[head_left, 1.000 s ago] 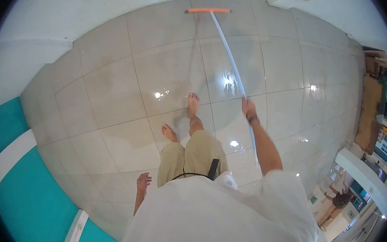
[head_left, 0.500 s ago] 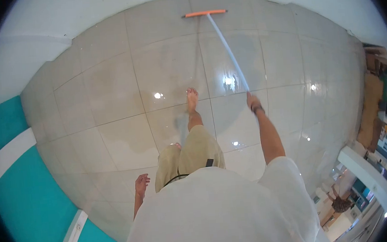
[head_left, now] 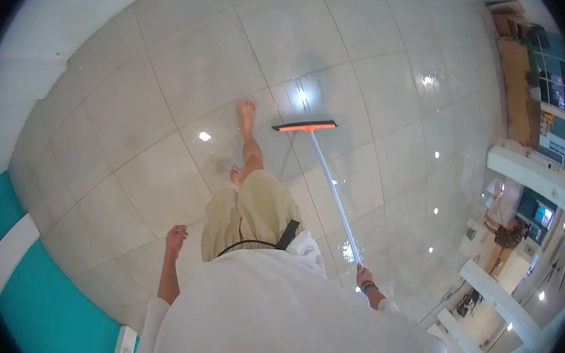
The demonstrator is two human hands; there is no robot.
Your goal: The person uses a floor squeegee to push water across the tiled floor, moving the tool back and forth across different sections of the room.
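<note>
A squeegee with an orange and black head (head_left: 305, 127) and a long pale pole (head_left: 334, 192) lies across the view, its head at the wet tiled floor (head_left: 220, 55), right of my bare front foot. My right hand (head_left: 365, 277) is closed round the upper end of the pole, a dark band on its wrist. Away from the squeegee, my left hand (head_left: 176, 238) hangs at my left side beside my beige shorts (head_left: 252, 209), its fingers curled; whether anything is inside them is too small to tell.
White walls (head_left: 29, 83) and a teal wall with white strips (head_left: 54, 307) border the left. On the right are brown cardboard (head_left: 518, 91), white pillars (head_left: 534, 173) and another person (head_left: 509, 233) in the distance. Light reflects off wet tiles.
The squeegee head has come back from the far wall toward my feet, and my right hand has drawn back toward my body. My left hand has risen a little and moved left.
</note>
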